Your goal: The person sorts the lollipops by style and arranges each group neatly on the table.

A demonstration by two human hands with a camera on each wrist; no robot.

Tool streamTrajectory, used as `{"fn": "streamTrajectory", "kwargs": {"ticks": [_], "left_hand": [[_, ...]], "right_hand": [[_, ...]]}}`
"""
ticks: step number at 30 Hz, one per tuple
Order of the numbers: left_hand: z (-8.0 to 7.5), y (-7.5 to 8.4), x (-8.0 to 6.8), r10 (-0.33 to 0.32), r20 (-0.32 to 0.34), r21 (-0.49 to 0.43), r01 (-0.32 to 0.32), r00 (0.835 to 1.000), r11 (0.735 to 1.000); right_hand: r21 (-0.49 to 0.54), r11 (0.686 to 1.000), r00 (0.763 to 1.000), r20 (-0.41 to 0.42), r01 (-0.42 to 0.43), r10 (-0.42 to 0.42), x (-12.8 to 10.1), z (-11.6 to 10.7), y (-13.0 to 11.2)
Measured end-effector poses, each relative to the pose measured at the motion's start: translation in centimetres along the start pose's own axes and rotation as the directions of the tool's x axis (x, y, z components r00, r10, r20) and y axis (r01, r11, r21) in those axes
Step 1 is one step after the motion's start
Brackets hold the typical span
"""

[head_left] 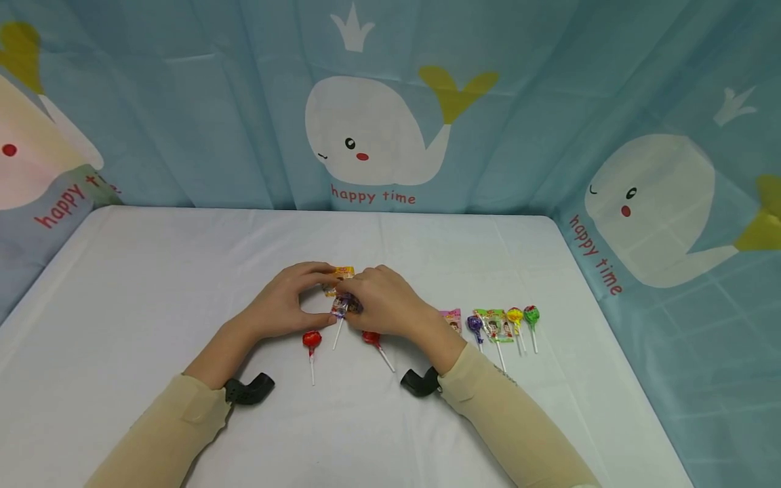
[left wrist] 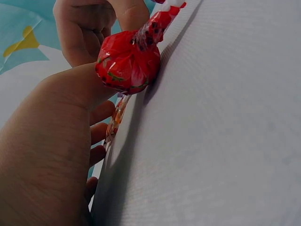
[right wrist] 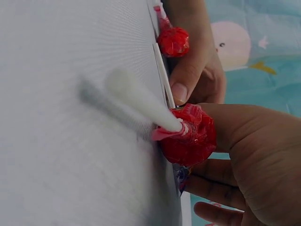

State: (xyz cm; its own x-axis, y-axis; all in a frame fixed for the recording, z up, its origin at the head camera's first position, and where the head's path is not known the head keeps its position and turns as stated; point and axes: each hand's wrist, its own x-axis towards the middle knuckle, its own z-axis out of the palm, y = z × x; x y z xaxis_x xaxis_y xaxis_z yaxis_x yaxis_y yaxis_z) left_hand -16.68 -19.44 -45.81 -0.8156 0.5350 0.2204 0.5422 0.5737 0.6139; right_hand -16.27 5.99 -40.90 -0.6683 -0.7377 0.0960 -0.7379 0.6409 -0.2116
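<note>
Both hands meet at the middle of the desk (head_left: 152,285), each grip narrowed around a small cluster of wrapped sweets. The left hand (head_left: 287,301) curls its fingers and thumb about the orange-wrapped candy (head_left: 343,273) at the top of the cluster, while the right hand (head_left: 387,301) pinches the purple-wrapped lollipop (head_left: 339,308), whose white stick pokes out toward the person. How many pieces sit between the fingers is hard to tell, since the hands cover most of them.

Two red lollipops lie on the desk just under the hands: one (head_left: 312,339) below the left hand, another (head_left: 371,337) below the right wrist. The wrist views show each red head up close (left wrist: 128,62) (right wrist: 190,136), its crinkled foil resting on the cloth beside the hand.

Further right, apart from the hands, a row of sweets lies in a line: a pink packet (head_left: 452,318), a purple lollipop (head_left: 474,324), a green packet (head_left: 497,325), a yellow lollipop (head_left: 515,316) and a green lollipop (head_left: 531,315).

These sweets look very light and hard under thin, slippery wrappers, and the sticks look stiff. A fingertip pinch on the stick, or on the twisted neck of the wrapper, seems the surest hold.
</note>
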Motion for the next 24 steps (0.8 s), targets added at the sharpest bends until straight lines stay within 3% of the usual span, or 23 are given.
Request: {"fn": "streamTrajectory", "kwargs": {"ticks": [9,15,24], "left_hand": [[0.0,0.1,0.0,0.013,-0.002,-0.010,-0.013,1.000,1.000],[-0.1,0.1,0.0,0.001,0.005,-0.006,-0.001,1.000,1.000],[-0.1,0.1,0.0,0.005,0.007,-0.005,-0.005,1.000,1.000]], "right_hand": [[-0.013,1.000,1.000,-0.015,0.018,-0.018,0.0,0.1,0.2],[-0.088,0.996,0.998,-0.053,0.011,-0.016,-0.1,0.1,0.7],[-0.148,0.986,0.992,-0.112,-0.080,0.064,-0.3,-0.1,1.5]]}}
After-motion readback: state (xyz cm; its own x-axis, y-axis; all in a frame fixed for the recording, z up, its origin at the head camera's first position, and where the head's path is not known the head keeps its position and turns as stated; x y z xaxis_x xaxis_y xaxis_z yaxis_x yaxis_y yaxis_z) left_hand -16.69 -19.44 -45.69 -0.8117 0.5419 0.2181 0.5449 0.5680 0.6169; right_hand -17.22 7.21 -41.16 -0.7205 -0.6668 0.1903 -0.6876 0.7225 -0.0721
